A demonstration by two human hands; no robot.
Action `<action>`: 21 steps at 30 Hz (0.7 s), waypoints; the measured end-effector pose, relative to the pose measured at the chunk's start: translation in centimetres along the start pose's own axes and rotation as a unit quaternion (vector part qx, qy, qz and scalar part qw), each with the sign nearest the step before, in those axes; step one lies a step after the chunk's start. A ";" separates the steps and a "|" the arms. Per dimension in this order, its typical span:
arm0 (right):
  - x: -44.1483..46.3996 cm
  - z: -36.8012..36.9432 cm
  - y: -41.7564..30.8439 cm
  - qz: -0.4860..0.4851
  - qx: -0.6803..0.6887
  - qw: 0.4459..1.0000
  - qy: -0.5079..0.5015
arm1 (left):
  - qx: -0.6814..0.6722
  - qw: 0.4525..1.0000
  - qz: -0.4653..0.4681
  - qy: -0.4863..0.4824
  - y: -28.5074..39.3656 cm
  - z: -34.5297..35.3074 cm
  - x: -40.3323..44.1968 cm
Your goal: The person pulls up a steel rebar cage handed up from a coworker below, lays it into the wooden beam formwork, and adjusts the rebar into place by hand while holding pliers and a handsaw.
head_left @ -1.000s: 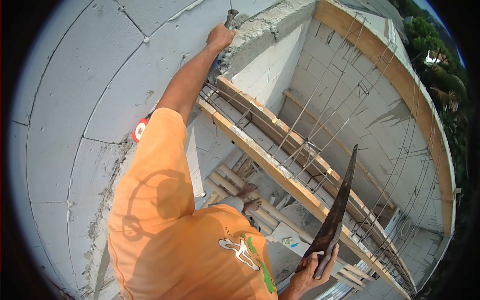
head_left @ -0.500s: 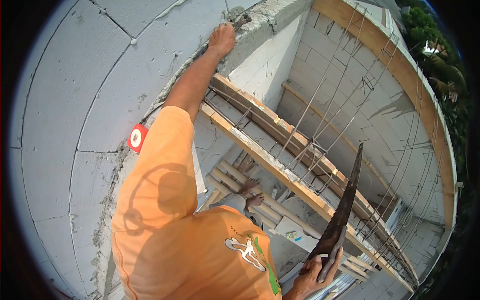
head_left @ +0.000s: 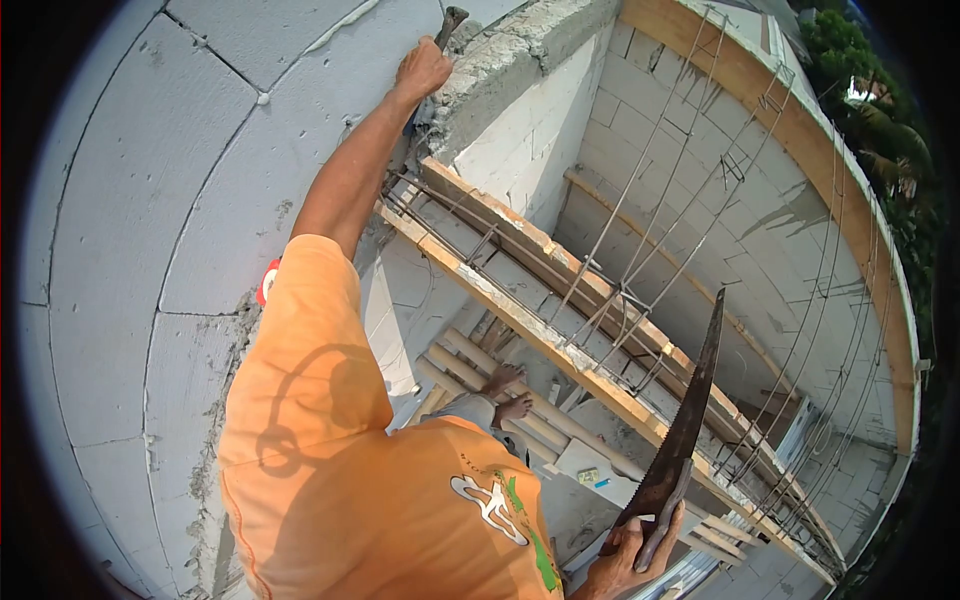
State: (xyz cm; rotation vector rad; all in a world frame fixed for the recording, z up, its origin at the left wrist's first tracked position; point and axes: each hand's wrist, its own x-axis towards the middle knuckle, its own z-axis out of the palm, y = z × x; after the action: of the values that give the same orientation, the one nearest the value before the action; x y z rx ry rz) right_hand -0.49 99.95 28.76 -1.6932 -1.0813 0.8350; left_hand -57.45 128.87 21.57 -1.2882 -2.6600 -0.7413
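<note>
My left hand (head_left: 424,70) reaches up over the top of the block wall, closed around a dark bar-like tool (head_left: 449,27). Its flared end sticks out above my fist, and its exact kind is unclear. At the lower right, my right hand (head_left: 632,558) grips a handsaw (head_left: 688,425) by its handle, blade pointing upward with the teeth facing left. Between my hands runs a narrow wooden formwork channel (head_left: 540,325) with steel rebar (head_left: 480,242) lying inside.
Pale block wall (head_left: 110,230) rises at the left, with a red tape measure (head_left: 267,282) partly hidden by my sleeve. My bare feet (head_left: 510,395) stand on bamboo poles (head_left: 460,350). Tied rebar (head_left: 690,140) spans the right side; a timber board (head_left: 800,130) edges the far wall.
My left hand has moved left and slightly up, lifting the dark tool from the rough concrete ledge. My arm now covers more of the tape measure. The handsaw stays nearly still.
</note>
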 end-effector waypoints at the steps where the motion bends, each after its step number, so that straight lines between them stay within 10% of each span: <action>1: 0.2 -0.8 1.6 0.007 0.012 1.000 -0.006 | 0.013 1.000 -0.001 0.000 0.2 -0.3 -0.3; 21: 0.0 -2.9 3.9 0.024 -0.010 0.999 -0.025 | 0.257 0.930 0.243 0.099 -0.4 5.2 -1.3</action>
State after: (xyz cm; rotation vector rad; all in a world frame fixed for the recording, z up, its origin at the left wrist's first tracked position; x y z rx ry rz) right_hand 3.22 98.27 26.10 -1.7296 -1.0887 0.9034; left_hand -56.25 130.13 16.53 -1.5099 -2.0360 -0.0857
